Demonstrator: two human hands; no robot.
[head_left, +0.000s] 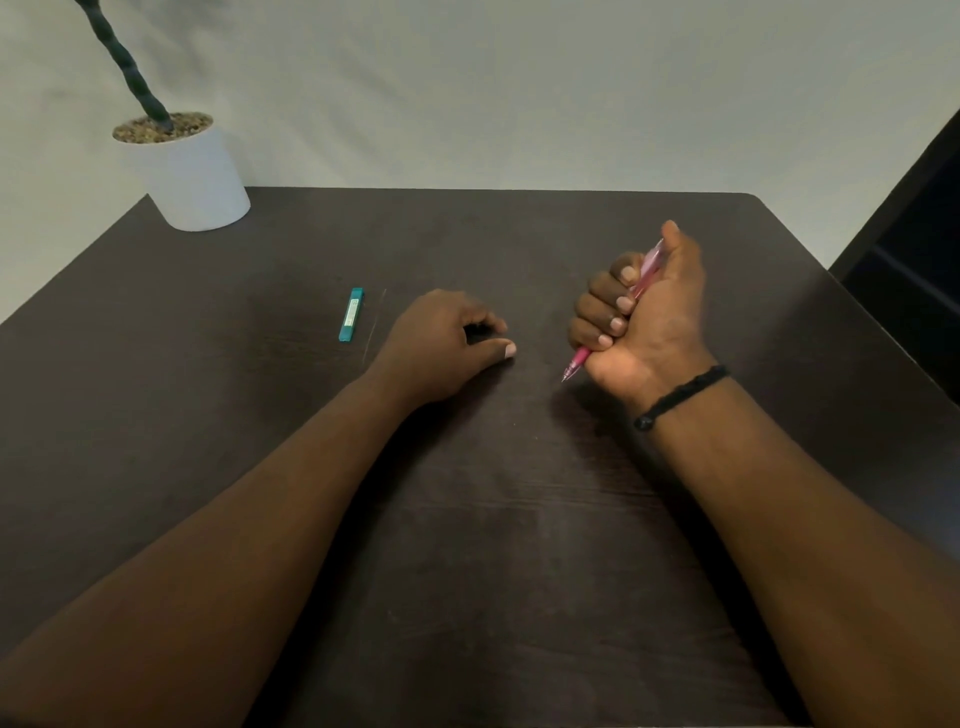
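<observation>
Pencil in hand, pebbles in pot

- two hands: left hand, right hand
- one pink pencil, in the right hand
- one teal lead case, at 9 o'clock from the left hand
- one thin lead stick, at 3 o'clock of the case
- one white plant pot, at the 11 o'clock corner of the table
- one black bracelet

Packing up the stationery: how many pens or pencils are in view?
1. A pink pencil in the right hand, held in a fist, tip down near the table. The teal case beside the left hand is no pencil; that hand's curled fingers may hide something small.
</observation>
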